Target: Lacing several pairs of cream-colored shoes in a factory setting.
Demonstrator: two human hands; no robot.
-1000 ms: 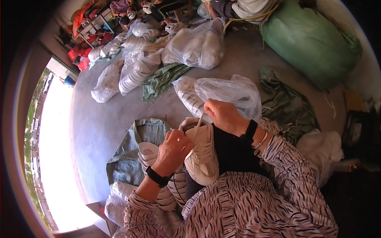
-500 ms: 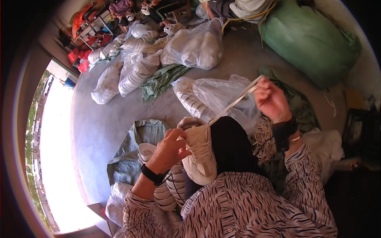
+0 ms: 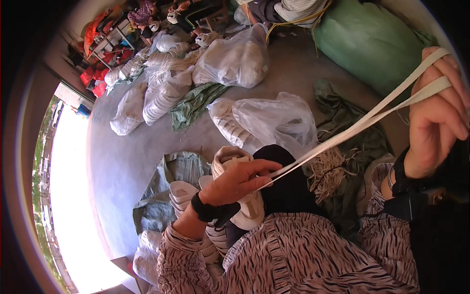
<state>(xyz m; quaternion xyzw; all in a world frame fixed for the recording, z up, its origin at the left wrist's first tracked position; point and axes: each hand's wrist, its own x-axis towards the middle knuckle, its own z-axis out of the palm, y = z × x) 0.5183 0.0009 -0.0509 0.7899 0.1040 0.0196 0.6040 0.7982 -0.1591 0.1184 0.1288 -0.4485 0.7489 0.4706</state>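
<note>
A beige lace-up shoe point(image 3: 252, 209) rests on my dark-trousered lap, toe toward me. Across its upper lies my left hand point(image 3: 234, 182), thumb and fingers closed on the pale flat shoelace point(image 3: 338, 139) beside the tongue; most of the lacing is hidden under this hand. Far out to the right, my right hand point(image 3: 434, 115) is raised, with the lace looped over its bent fingers. Two strands of the lace run taut between my hands.
Stacked shoes point(image 3: 182, 192) stand by my left leg on grey-green sheeting point(image 3: 169, 169). A bundle of laces point(image 3: 329, 171) lies at my right. Ahead are bagged shoes point(image 3: 230, 125), more plastic bags point(image 3: 235, 61) and a big green sack point(image 3: 369, 44). Other people sit at the back.
My right hand has swung outward to the right and nearer, stretching the lace much longer. My left hand has shifted right, over the shoe's laces and onto the strands.
</note>
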